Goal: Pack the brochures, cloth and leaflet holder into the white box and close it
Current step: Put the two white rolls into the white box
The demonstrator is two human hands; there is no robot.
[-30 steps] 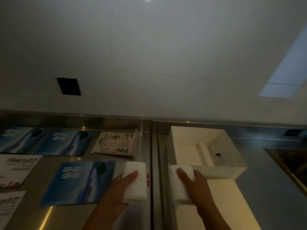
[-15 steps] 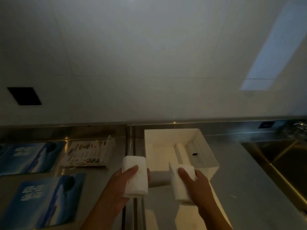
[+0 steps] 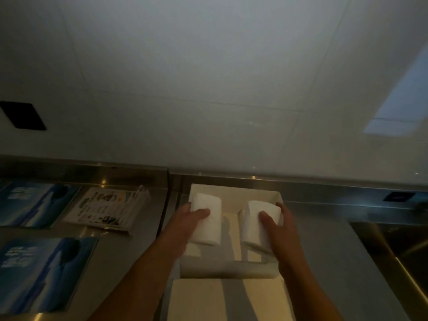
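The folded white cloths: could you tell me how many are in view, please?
2. One folded white cloth is gripped by the left hand over the white box, left side; the other cloth is in the right hand, right side. None seems hidden.

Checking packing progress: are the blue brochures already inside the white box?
No, the blue brochures lie on the steel counter left of the white box.
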